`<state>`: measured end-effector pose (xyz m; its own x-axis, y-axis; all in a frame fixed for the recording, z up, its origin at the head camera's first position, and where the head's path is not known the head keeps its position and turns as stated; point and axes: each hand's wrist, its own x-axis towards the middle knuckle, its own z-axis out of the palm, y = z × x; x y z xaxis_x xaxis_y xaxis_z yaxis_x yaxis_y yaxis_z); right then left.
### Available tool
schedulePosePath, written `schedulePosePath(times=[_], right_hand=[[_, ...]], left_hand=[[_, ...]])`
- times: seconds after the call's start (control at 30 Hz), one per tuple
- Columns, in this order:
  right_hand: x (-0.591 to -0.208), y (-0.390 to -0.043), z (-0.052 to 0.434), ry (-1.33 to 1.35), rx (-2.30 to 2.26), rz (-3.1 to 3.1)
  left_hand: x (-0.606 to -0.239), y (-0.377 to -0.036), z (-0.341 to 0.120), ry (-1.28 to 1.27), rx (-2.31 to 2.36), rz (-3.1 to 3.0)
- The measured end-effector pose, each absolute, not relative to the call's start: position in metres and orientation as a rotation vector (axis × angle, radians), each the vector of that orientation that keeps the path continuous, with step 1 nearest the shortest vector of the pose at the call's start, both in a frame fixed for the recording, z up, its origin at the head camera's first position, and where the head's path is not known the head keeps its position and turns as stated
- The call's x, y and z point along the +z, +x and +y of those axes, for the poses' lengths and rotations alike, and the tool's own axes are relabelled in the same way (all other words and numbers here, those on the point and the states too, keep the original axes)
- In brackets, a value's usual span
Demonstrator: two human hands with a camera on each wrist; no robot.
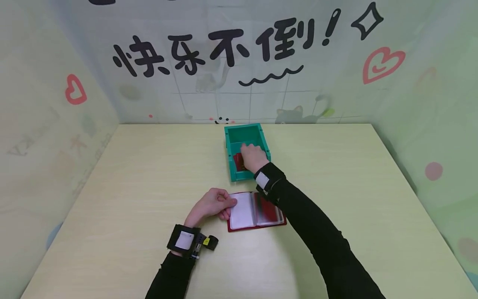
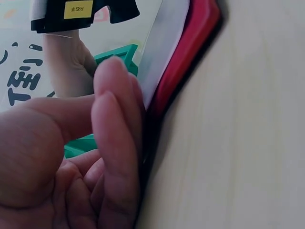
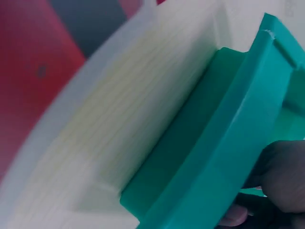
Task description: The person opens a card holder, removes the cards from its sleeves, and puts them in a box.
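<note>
A small card album (image 1: pixel 242 211) with a red cover lies spread on the table, its left page white and a dark red card (image 1: pixel 267 207) showing on the right page. My left hand (image 1: pixel 214 203) pinches the album's left edge, thumb over the page; the left wrist view shows the fingers along that red edge (image 2: pixel 190 52). Farther back, my right hand (image 1: pixel 254 158) reaches down into a green plastic box (image 1: pixel 244 133). Red cards (image 1: pixel 238 162) lie in the box right beside its fingers. In the right wrist view the box wall (image 3: pixel 214 157) hides most of the fingers, so I cannot tell what they hold.
The box stands near the back edge of the pale wooden table (image 1: pixel 149 166), just behind the album. Printed cloth walls (image 1: pixel 157 99) enclose the back and both sides. My right forearm (image 1: pixel 313 224) crosses over the album's right corner.
</note>
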<state>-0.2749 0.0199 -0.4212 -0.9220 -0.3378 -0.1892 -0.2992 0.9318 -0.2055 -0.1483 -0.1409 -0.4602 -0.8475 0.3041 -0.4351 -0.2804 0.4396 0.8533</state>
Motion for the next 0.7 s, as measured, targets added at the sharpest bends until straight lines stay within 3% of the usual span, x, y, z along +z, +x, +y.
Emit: schedulePosePath(times=[0.47, 0.7], right_hand=[[-0.386, -0.226, 0.062, -0.646, -0.858, 2.891], [-0.396, -0.181, 0.099, -0.555, -1.141, 2.657]], left_hand=[[-0.448, -0.138, -0.117, 0.007, 1.115, 2.678], [-0.440, -0.136, -0.099, 0.252, 0.990, 2.791]])
